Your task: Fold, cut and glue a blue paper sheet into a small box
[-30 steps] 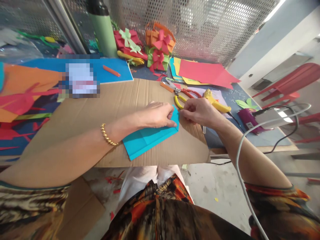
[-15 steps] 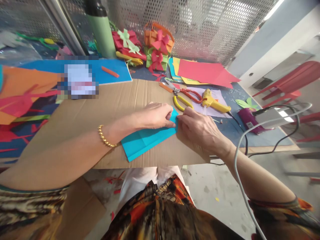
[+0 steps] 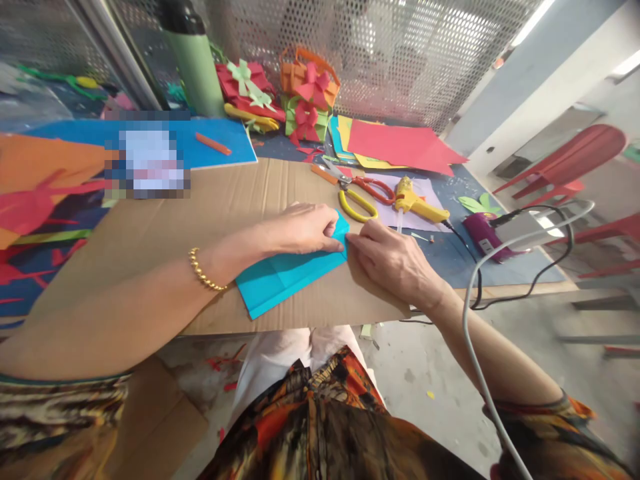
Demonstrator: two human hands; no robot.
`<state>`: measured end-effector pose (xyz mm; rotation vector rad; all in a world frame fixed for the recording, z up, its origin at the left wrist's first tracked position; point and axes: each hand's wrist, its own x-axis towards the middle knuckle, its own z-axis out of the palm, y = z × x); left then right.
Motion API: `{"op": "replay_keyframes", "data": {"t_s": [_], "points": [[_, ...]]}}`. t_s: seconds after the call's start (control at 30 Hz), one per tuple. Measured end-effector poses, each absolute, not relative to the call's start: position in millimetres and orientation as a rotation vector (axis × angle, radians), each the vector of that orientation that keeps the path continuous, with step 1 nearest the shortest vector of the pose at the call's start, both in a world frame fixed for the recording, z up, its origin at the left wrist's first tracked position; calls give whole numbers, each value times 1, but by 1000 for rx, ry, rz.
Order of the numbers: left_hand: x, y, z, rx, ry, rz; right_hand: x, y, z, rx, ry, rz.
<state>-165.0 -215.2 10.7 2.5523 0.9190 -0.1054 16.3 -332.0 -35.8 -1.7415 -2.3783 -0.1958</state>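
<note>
A folded sheet of bright blue paper lies slantwise on the cardboard, with crease lines across it. My left hand rests on its upper part, fingers curled and thumb against the paper near the right end. At that right end, the fingers of my right hand are closed on the paper's edge. The paper under my left palm is hidden. Just beyond my hands lie scissors with one yellow and one red handle, and a yellow hot glue gun on a pale purple sheet.
The cardboard sheet covers the table's middle. Behind it stand a green bottle, small paper bags with bows and stacked coloured paper. A purple power unit sits at right; a white cable hangs across my right forearm.
The whole view has shifted slightly, so things appear a little further left. Both hands stay on the blue paper, with hardly any change in their grip.
</note>
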Motion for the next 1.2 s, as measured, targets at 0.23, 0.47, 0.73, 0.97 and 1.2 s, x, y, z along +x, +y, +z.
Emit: {"op": "replay_keyframes", "data": {"t_s": [0.23, 0.47, 0.73, 0.97, 1.2], "points": [[-164, -219, 14, 2557, 956, -150, 7, -329, -25, -1871, -2417, -162], [-164, -214, 7, 2578, 959, -105, 8, -322, -33, -1917, -2312, -215], [-166, -219, 2, 2679, 878, 18, 15, -327, -45, -1683, -2265, -322], [-167, -215, 1, 2779, 789, -67, 17, -329, -40, -1563, -2401, -342], [-165, -216, 3, 2829, 836, -146, 11, -353, -33, -1332, -2416, -326]]}}
